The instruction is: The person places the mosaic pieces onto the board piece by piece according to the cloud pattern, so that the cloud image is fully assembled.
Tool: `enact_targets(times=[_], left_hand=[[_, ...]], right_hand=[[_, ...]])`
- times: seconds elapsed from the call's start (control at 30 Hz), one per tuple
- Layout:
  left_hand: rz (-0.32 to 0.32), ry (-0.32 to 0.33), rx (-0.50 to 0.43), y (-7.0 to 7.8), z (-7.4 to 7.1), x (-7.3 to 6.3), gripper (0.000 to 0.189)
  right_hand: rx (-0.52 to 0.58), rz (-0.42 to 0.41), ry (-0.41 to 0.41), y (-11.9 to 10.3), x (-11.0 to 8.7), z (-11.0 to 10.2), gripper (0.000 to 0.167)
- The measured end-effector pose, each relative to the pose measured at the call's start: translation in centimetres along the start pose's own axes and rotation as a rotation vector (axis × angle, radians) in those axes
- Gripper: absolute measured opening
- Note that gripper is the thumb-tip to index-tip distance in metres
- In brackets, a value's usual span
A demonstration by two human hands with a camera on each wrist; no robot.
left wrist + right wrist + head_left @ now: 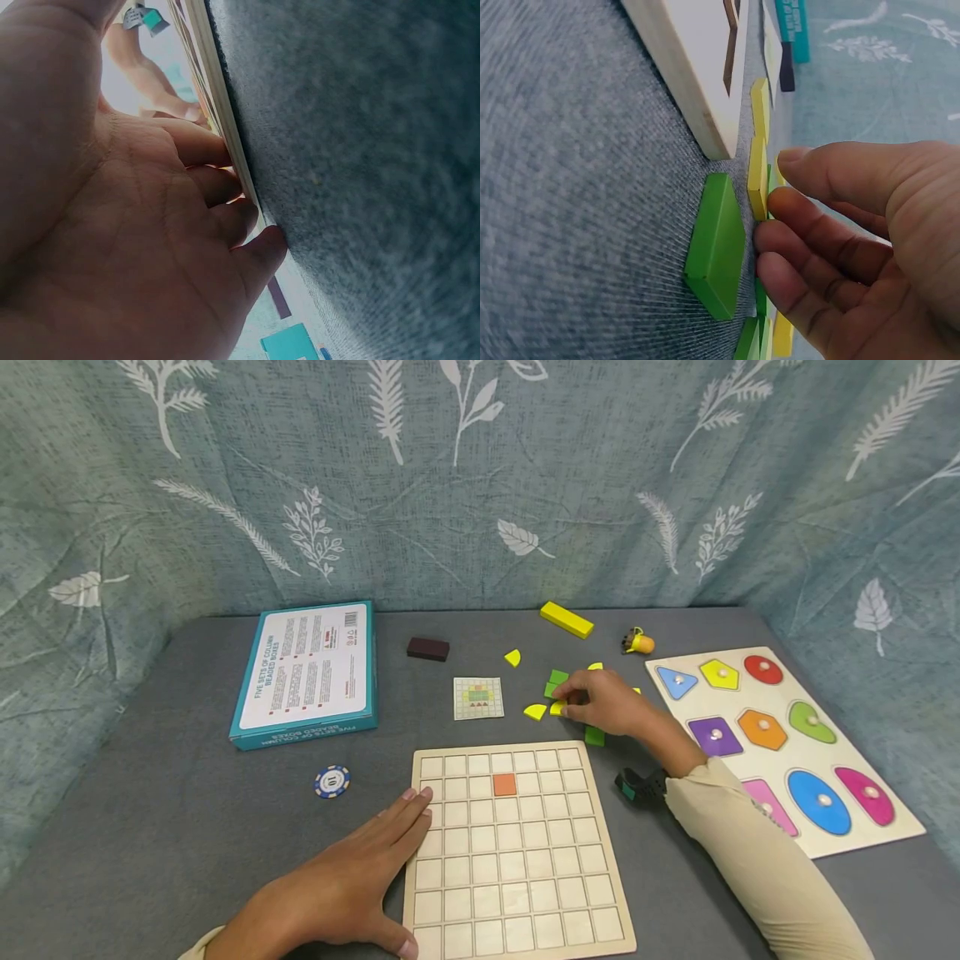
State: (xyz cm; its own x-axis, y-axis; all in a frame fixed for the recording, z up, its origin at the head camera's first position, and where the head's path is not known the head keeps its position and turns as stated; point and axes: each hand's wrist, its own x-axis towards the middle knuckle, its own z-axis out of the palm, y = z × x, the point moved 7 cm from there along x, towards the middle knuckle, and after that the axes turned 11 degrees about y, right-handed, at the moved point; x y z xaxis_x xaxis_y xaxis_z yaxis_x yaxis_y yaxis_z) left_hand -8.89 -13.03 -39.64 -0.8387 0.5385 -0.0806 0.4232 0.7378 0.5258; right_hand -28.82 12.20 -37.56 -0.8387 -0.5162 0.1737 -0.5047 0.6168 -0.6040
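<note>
My left hand [337, 877] rests along the left edge of a wooden grid board [525, 860], fingers extended and fingertips at its rim. One orange square tile [505, 785] lies in a cell near the board's top. Beyond the board, my right hand [607, 702] reaches down among small loose tiles. Its thumb and index finger stand slightly apart, right at a yellow quarter-round tile [758, 178]. Another yellow quarter-round tile [535, 712] lies just left of it. Green tiles [557, 677] are beyond the fingertips, and a green tile [716, 247] lies closer to the board.
A small pattern card [478, 698] lies behind the board. To the left are a teal box [303, 677] and a poker chip [332, 782]; a shape puzzle [780, 743] lies under the right forearm's side. Farther back are a dark block [428, 649], a yellow bar [566, 619] and a small toy [637, 642].
</note>
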Motion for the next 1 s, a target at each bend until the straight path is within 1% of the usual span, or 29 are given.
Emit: enact_targets(times=[0.23, 0.53, 0.73, 0.83, 1.0], left_hand=[[0.007, 0.002, 0.012, -0.02, 0.01, -0.02, 0.132], [0.017, 0.006, 0.021, -0.05, 0.01, -0.08, 0.133], [0.016, 0.004, 0.023, -0.06, 0.0, -0.1, 0.132], [0.015, 0.004, 0.019, -0.04, -0.03, -0.09, 0.133], [0.021, 0.012, 0.019, 0.07, -0.17, -0.16, 0.133]], right_hand=[[0.004, -0.006, -0.014, 0.08, -0.06, 0.35, 0.025], [-0.006, 0.0, -0.068, 0.31, -0.25, 0.71, 0.025], [0.0, -0.06, -0.095, 0.01, -0.46, 0.71, 0.026], [-0.014, -0.086, -0.102, -0.21, -0.51, 0.73, 0.026], [-0.056, -0.09, -0.101, -0.38, -0.46, 0.7, 0.023]])
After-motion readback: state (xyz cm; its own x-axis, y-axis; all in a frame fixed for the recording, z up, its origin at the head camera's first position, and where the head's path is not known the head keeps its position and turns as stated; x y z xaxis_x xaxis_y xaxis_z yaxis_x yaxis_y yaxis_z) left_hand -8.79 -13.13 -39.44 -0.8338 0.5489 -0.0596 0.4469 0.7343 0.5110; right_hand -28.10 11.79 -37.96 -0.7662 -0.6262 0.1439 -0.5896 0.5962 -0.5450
